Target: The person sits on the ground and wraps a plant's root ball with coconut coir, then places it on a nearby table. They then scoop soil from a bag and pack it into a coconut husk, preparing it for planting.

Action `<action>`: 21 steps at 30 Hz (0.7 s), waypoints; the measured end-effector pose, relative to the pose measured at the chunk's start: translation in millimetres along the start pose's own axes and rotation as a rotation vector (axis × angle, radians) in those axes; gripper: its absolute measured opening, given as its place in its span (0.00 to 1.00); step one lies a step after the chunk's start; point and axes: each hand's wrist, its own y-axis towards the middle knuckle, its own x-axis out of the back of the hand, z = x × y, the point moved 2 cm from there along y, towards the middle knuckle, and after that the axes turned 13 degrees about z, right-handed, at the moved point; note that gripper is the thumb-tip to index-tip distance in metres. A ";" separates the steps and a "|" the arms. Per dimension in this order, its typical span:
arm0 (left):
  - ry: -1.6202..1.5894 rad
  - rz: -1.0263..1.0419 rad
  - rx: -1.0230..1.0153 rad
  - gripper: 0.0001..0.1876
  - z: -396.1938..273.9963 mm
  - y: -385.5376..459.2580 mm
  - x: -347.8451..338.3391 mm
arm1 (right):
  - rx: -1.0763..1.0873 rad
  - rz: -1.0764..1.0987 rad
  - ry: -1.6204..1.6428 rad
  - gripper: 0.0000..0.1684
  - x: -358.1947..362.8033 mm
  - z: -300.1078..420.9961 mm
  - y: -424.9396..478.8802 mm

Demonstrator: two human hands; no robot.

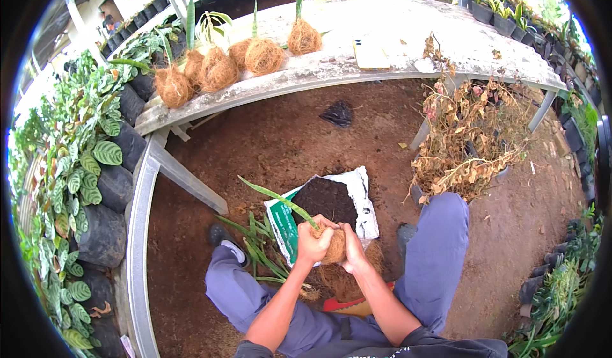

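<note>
Between my knees, my left hand [314, 243] and my right hand [355, 249] clasp a ball of brown coconut fiber [334, 247] from both sides. One long green snake plant leaf [279, 199] rises from the ball and leans to the upper left. Just beyond my hands lies a white and green plastic sack [366, 195], its mouth open on dark soil [325, 199]. Loose coconut fiber [337, 279] is on the ground below my hands, partly hidden by my forearms. Left of the sack lie several loose snake plant leaves [260, 248].
Ahead stands a white corrugated bench [420, 28] with several fiber-wrapped plants [219, 71] and a yellow phone [371, 55]. A dried potted plant [471, 143] is at the right. Potted leafy plants [107, 152] line the left; a black plastic bag [337, 114] lies under the bench.
</note>
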 end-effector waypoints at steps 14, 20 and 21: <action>-0.067 -0.258 0.069 0.07 4.2 -1.1 -26.6 | 0.256 -0.187 -0.047 0.18 -16.8 7.1 -4.0; -0.155 -0.260 0.080 0.08 8.1 -0.5 -20.9 | 0.354 -0.240 -0.196 0.18 -20.7 0.4 -6.9; -0.156 -0.256 0.089 0.09 6.7 0.6 -21.6 | 0.355 -0.250 -0.199 0.18 -20.4 1.2 -6.8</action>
